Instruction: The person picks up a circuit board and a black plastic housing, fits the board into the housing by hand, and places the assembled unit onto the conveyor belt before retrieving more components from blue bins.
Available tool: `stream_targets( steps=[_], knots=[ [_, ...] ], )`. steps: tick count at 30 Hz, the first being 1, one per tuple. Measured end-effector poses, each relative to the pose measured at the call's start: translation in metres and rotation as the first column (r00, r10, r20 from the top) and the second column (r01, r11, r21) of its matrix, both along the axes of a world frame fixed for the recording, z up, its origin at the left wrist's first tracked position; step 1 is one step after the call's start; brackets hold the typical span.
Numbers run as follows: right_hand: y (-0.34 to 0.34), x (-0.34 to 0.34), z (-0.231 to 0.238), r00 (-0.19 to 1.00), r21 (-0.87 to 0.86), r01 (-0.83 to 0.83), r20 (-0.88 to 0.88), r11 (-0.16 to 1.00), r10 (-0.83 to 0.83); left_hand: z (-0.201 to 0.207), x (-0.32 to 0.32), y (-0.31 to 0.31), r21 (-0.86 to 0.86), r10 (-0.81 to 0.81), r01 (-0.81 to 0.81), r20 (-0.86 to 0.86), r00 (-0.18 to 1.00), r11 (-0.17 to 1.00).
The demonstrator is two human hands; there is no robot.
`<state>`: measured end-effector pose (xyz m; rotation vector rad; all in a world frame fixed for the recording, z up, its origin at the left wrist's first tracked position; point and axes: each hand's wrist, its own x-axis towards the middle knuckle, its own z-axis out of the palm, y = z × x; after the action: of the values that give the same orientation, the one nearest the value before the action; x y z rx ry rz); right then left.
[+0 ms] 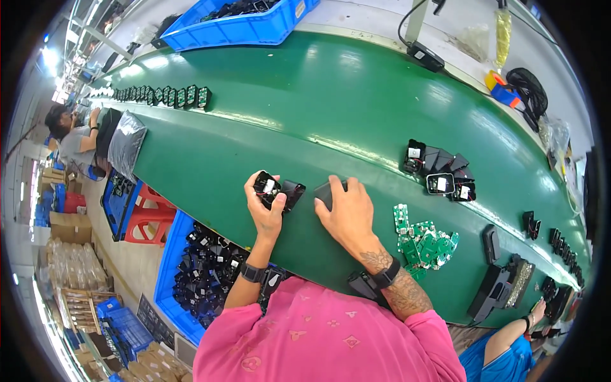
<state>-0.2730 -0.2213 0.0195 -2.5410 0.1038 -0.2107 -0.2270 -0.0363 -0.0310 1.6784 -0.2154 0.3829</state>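
Note:
My left hand [267, 219] is closed around an open black plastic housing [266, 186], with a white piece and thin wires showing inside. A second black plastic part [293, 193] sits tight against that housing, by my left thumb; whether the two are joined cannot be made out. My right hand [351, 213] reaches over a dark flat-faced casing [324, 193] on the green bench, its thumb and fingers closed about the edges. Right of that hand lies a loose pile of green circuit boards [428, 245]. Farther back stand several black housings [439, 184], some open with white pieces inside.
A blue bin [167, 280] full of black parts stands below the bench's left edge. Another blue bin [235, 33] is at the back. A row of housings with boards [162, 97] runs along the far left. Co-workers sit at far left and lower right, near a black fixture [493, 290].

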Motion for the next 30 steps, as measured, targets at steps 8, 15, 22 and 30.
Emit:
stream_targets(
  steps=[8,15,22,30],
  knots=[
    [0.007,-0.017,0.010,0.982,0.230,-0.123,-0.115,0.965,0.153,0.005,0.007,-0.017,0.060,-0.139,0.138,0.013,0.990,0.989],
    [-0.002,-0.028,0.004,0.973,0.153,-0.200,-0.084,0.968,0.214,0.012,0.023,-0.018,0.136,-0.247,0.244,0.001,0.969,0.960],
    [-0.053,-0.035,0.023,0.998,-0.046,-0.066,0.010,0.997,0.067,0.041,0.055,0.012,0.411,-0.338,0.316,-0.020,0.941,0.855],
    [-0.204,-0.001,0.011,0.990,-0.462,0.106,0.134,0.881,-0.049,0.039,0.116,0.040,0.534,-0.231,0.293,-0.181,0.956,0.793]
  ],
)
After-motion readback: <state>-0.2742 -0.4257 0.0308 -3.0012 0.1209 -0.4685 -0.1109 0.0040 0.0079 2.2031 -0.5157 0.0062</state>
